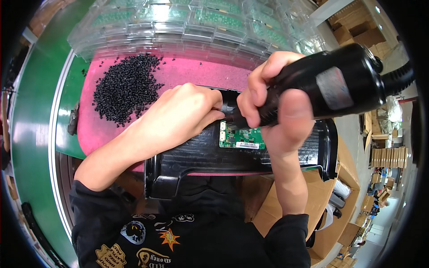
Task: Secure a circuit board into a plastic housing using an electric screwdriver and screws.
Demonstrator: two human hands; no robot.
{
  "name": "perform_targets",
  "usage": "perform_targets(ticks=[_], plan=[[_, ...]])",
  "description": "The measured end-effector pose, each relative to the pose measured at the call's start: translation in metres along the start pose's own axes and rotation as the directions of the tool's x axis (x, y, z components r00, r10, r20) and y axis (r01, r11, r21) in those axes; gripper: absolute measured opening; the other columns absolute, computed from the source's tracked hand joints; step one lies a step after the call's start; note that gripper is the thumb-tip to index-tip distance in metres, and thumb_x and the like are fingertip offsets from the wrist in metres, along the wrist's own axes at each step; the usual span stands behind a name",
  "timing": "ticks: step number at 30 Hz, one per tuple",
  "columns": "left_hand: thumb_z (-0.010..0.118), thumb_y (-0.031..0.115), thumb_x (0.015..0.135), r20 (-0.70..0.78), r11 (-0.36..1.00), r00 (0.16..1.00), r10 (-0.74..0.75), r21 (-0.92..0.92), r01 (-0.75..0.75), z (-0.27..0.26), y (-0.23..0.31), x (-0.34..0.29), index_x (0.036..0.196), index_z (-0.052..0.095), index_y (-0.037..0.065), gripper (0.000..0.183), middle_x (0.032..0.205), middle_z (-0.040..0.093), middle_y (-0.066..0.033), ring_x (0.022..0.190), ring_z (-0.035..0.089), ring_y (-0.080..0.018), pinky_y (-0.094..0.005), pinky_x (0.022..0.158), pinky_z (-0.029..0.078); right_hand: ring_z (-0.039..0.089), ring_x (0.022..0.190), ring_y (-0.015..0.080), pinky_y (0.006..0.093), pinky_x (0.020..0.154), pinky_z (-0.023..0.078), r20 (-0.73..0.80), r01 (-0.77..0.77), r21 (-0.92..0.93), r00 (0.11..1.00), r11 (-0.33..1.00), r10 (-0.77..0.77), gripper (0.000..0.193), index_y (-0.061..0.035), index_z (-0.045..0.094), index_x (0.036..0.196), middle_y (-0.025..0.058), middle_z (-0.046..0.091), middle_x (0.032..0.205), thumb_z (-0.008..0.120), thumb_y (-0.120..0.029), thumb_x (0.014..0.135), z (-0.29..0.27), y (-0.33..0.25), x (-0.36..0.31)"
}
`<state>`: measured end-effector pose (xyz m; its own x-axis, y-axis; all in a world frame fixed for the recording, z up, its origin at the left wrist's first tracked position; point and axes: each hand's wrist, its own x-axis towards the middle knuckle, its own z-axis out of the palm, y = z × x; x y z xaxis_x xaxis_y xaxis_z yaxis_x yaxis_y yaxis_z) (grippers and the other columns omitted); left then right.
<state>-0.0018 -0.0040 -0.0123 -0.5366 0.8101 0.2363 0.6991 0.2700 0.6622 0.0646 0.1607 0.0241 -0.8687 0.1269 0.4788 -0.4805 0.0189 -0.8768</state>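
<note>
My right hand (pixel 279 100) is wrapped round a black electric screwdriver (pixel 324 82), held nearly level with its tip toward the left and its cable trailing off right. Under that tip lies a green circuit board (pixel 243 139) with white connectors along one side and a white label. The board sits in a long black plastic housing (pixel 201 156), which lies across the mat's near edge. Close beside the screwdriver's tip, my left hand (pixel 192 107) has its fingers pinched together over the housing. Whatever those fingers hold is hidden.
A heap of small black screws (pixel 127 87) lies on the pink mat (pixel 192 69), left of my left hand. Clear plastic trays (pixel 214 31) with green boards are stacked behind. A cardboard box (pixel 290 201) stands at the lower right; a green surface (pixel 33 111) runs along the left.
</note>
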Motion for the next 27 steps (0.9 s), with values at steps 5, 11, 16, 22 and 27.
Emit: perform_targets(ticks=[5,11,16,22,27], plan=[[0.070,0.012,0.083,0.039,0.998,0.999,0.034,0.050,-0.036,0.000,-0.004,-0.003,0.090,0.065,0.000,0.015,0.083,0.065,-0.0174,0.080,0.064,-0.0394,-0.0460,0.068,0.052,0.046,0.047,0.0137,0.0283,0.048,0.040,-0.003,0.025,-0.007,1.000,1.000,-0.025,0.056,-0.0019,0.049,0.107,0.0067,0.051,0.075,0.063,-0.053,0.088,0.001,-0.009,-0.005],[0.075,0.015,0.079,0.059,0.974,0.973,0.222,-0.051,-0.220,0.000,-0.001,0.000,0.088,0.064,0.000,0.021,0.081,0.063,-0.0129,0.074,0.063,-0.0356,-0.0430,0.065,0.050,0.047,0.047,0.0117,0.0290,0.050,0.038,-0.058,0.143,0.416,0.990,0.898,-0.131,0.056,-0.0047,0.049,0.106,0.0035,0.051,0.079,0.058,-0.058,0.089,-0.017,-0.033,-0.012],[0.076,0.008,0.076,-0.058,0.927,0.948,0.313,-0.199,-0.318,0.001,-0.001,0.002,0.088,0.065,-0.001,0.018,0.079,0.065,-0.0114,0.071,0.065,-0.0311,-0.0383,0.060,0.050,0.046,0.047,0.0104,0.0293,0.051,0.039,-0.119,0.167,0.412,0.984,0.896,-0.129,0.052,-0.0069,0.049,0.103,0.0019,0.048,0.079,0.059,-0.056,0.089,-0.018,-0.047,-0.021],[0.077,0.006,0.076,0.012,0.943,0.970,0.241,-0.240,-0.231,0.001,0.000,0.003,0.086,0.067,-0.002,0.016,0.077,0.068,-0.0104,0.068,0.066,-0.0287,-0.0360,0.059,0.051,0.045,0.047,0.0099,0.0298,0.052,0.039,-0.205,0.230,0.394,0.966,0.890,-0.158,0.051,-0.0076,0.048,0.103,0.0011,0.048,0.079,0.058,-0.055,0.089,-0.018,-0.048,-0.028],[0.079,0.008,0.075,-0.009,0.937,0.971,0.239,-0.261,-0.233,-0.004,0.005,0.004,0.085,0.067,-0.002,0.019,0.077,0.068,-0.0093,0.067,0.066,-0.0257,-0.0340,0.057,0.050,0.045,0.047,0.0100,0.0305,0.053,0.040,-0.188,0.215,0.424,0.971,0.880,-0.146,0.051,-0.0084,0.049,0.104,0.0007,0.048,0.080,0.058,-0.057,0.089,-0.016,-0.051,-0.029]])
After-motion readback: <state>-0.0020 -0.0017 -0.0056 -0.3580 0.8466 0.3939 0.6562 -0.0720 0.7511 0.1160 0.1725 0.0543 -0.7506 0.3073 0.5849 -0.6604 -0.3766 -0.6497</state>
